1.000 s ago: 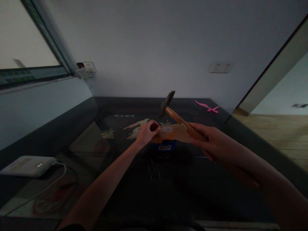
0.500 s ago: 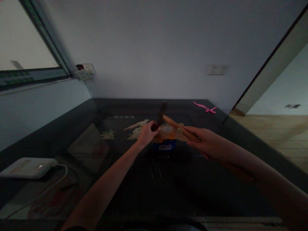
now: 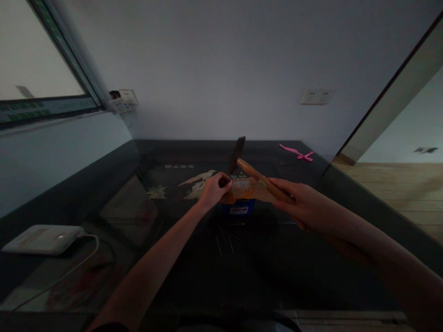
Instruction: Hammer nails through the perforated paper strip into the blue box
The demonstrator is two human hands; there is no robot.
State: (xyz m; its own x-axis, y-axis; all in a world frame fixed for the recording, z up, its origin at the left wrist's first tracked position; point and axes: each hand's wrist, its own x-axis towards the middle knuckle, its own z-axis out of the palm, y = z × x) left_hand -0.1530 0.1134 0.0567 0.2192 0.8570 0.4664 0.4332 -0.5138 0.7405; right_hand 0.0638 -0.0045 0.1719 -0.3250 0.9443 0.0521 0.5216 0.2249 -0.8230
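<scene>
At the far left, a window [image 3: 46, 102] is set in the side wall. Below it, near the table's left front, lies a white box [image 3: 43, 239], with a pale cable [image 3: 97, 246] curling from its right end down towards the near edge. Both lie to the left of the left forearm. In the back corner, a cluster of sockets [image 3: 121, 103] sits on the wall, just above the table's far left corner.

Further right, white lettering [image 3: 179, 167] and a pale flower design [image 3: 199, 182] mark the dark table [image 3: 294, 276]. The left hand [image 3: 212, 191] has its thumb and forefinger pinched together at the left end of a speckled brown piece [image 3: 247, 188]; what is between their tips is too small to tell. The piece lies across a blue tub [image 3: 238, 207] at mid-table, with several thin nails [image 3: 218, 246] scattered in front of it.

A hammer [image 3: 254, 173] slants over the piece, its head just behind and right of the left hand. The right hand [image 3: 302, 203] is wrapped round the wooden handle.

Open table runs behind the tub to the back wall. A pink ribbon [image 3: 304, 157] lies near the far right corner, below a wall socket [image 3: 316, 97]. The right edge slants outwards towards the front, with pale floor [image 3: 398, 198] beyond.
</scene>
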